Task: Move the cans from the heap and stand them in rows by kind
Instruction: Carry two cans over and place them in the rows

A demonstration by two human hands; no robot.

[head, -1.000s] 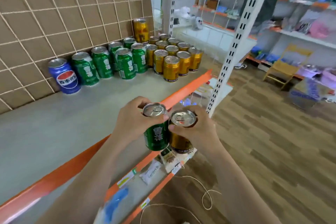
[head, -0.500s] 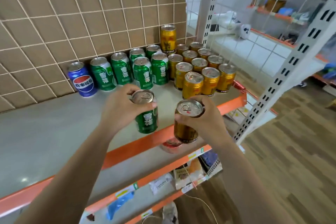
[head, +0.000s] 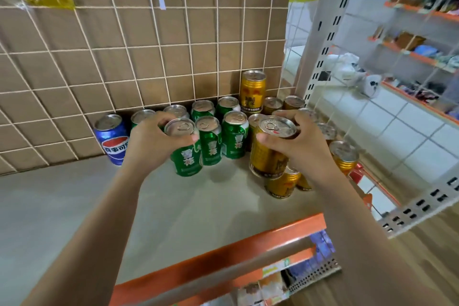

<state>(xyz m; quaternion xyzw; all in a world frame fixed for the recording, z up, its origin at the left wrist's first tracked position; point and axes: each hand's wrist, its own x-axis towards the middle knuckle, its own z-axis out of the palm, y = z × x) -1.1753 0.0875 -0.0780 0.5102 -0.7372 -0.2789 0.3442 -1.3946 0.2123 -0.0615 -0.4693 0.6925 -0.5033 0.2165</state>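
Green can in the left hand's grip and gold can in the right hand's grip crowd standing rows at centre frame; a nudge could topple them.

I see cans on the shelf along the back grid: a lone can far left, two rows beside it, a cluster rightmost (one raised can behind). The left hand holds the left can before the rows, the right hand the right can before the cluster.

Glossy metal cans with brushed silvery lids stand on a matt grey shelf; its front edge is smooth orange-painted metal.
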